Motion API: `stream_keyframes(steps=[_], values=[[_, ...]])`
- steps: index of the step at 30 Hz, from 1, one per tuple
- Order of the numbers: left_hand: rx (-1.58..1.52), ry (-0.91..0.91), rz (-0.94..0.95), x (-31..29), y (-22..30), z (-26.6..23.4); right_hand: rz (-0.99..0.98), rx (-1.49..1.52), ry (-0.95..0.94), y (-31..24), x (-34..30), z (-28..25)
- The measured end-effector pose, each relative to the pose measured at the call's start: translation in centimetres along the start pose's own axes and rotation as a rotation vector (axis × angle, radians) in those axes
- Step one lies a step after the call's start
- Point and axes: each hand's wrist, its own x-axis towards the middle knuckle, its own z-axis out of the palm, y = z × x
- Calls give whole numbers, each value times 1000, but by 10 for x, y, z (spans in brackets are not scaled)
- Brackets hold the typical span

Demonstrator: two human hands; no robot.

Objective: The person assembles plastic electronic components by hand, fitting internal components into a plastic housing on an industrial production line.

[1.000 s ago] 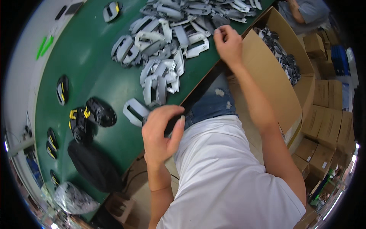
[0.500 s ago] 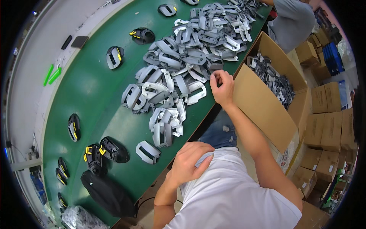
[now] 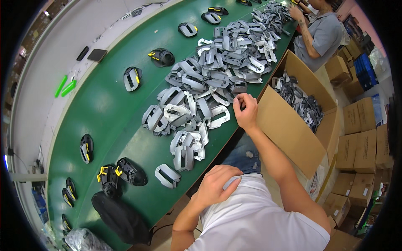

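Beside grey parts [image 3: 229,58], the right hand [image 3: 246,111] hides its palm.

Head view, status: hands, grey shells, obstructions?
Left hand loosely open by the shirt. Right hand curled near grey shells, contents unclear. Shells heaped on green table. Open carton beside right forearm.

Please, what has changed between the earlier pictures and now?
The left hand has moved right, away from the lone grey shell; the view shifted, showing more of the green table. Nothing was visibly taken or released. The right hand stays beside the shell pile.
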Motion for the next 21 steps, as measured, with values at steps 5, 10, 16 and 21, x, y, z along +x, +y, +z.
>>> stream_keyframes(steps=[5,10,16,21], values=[[-8,-8,7,0,-1,1,14,-5,-8,-1,-3,-2],[-12,-47,1,3,-2,5,28,-28,8,3,-4,-6],[16,-23,-38,2,-2,5,16,22,-11,-3,0,2],[1,-72,-39,7,-3,9,32,28,8,3,2,-2]])
